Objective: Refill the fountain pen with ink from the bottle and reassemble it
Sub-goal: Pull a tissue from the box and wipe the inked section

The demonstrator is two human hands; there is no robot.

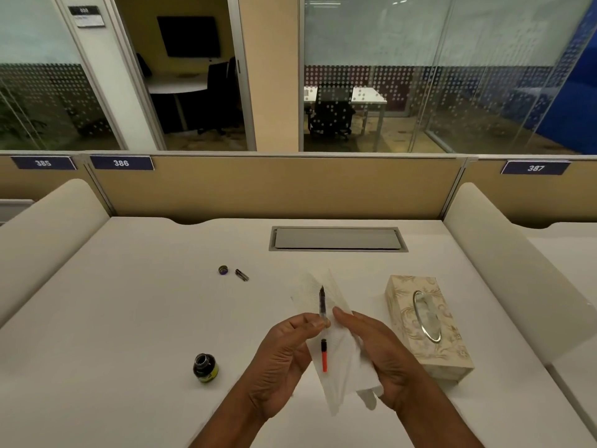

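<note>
head view: your left hand (284, 354) pinches the pen's inked section (322, 305), nib away from you; your right hand (374, 350) grips a tissue (339, 376) behind it. filling looks done. left of the pen: open ink bottle (205, 367), bottle cap (223, 270), a small pen part (242, 275). wiping, reassembly remain.

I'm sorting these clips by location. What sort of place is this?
Most likely an open-plan office: a desk bay with numbered partition signs, and glass-walled meeting rooms behind holding tables and office chairs.
</note>
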